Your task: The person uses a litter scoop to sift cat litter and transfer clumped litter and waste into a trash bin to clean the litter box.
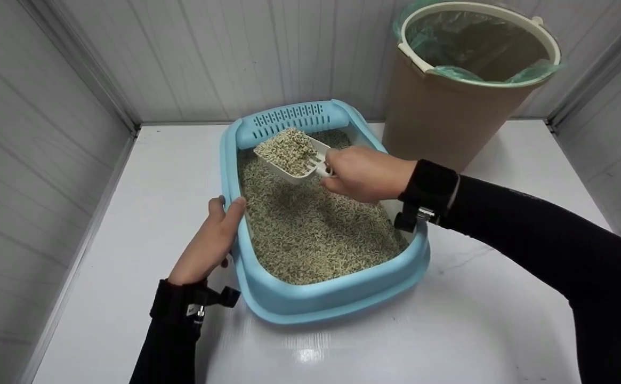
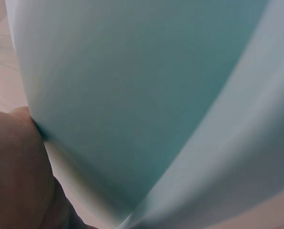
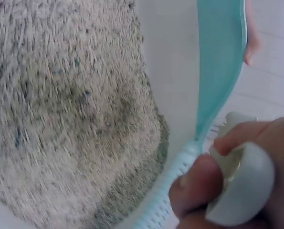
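Observation:
A pale litter scoop (image 1: 318, 169), heaped with pellet litter (image 1: 289, 151), is held by its handle in my right hand (image 1: 366, 173) above the far half of a blue litter box (image 1: 331, 296). In the right wrist view the fingers curl round the white handle (image 3: 244, 191). My left hand (image 1: 211, 242) grips the box's left rim, thumb on top and fingers at the outer side. Close up in the left wrist view, the blue wall (image 2: 132, 95) fills most of the picture beside part of the hand. More pellet litter (image 1: 321, 234) covers the box floor.
A tall beige bin (image 1: 443, 117) lined with a green translucent bag (image 1: 465, 73) stands at the back right, behind the box. Grey panel walls (image 1: 225, 58) enclose the white tabletop (image 1: 481, 298) at the back and sides.

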Action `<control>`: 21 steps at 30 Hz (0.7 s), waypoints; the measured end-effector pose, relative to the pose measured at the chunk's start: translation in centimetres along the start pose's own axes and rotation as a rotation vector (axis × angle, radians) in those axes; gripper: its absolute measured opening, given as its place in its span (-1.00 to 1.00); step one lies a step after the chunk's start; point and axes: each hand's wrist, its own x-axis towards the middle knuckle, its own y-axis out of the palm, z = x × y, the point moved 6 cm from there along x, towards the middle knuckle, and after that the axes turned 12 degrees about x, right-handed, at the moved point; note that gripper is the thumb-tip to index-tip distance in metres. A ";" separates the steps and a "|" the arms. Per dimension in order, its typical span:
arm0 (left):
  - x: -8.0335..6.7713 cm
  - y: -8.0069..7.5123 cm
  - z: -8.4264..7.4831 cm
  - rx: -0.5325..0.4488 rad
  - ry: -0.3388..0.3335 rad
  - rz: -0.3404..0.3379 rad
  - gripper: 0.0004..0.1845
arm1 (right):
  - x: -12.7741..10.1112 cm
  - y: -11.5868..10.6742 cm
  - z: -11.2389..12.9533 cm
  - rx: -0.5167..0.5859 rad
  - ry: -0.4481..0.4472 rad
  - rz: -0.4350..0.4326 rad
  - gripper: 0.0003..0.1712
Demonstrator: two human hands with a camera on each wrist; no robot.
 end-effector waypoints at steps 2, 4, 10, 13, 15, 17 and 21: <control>0.1 0.0 0.0 0.004 0.006 -0.004 0.06 | -0.1 -0.5 0.1 0.008 0.003 0.000 -0.66; 0.1 0.0 -0.1 0.007 0.011 -0.005 0.04 | -0.2 -1.1 0.1 0.011 0.006 -0.003 -0.65; 0.2 -0.2 0.1 0.009 0.001 -0.006 0.09 | -1.0 -2.4 -0.6 0.012 0.016 -0.031 -0.64; 0.3 -0.2 0.2 0.011 -0.005 -0.011 0.12 | -1.7 -2.9 -1.2 -0.009 0.015 -0.058 -0.67; 0.4 -0.2 0.2 0.010 -0.007 -0.011 0.12 | -2.1 -3.1 -1.5 -0.012 0.014 -0.063 -0.68; 0.4 -0.2 0.2 0.010 -0.010 -0.010 0.12 | -2.5 -3.2 -1.6 -0.007 0.007 -0.065 -0.68; 0.3 -0.4 0.2 0.017 -0.015 -0.008 0.17 | -3.1 -3.5 -1.8 -0.003 0.010 -0.068 -0.68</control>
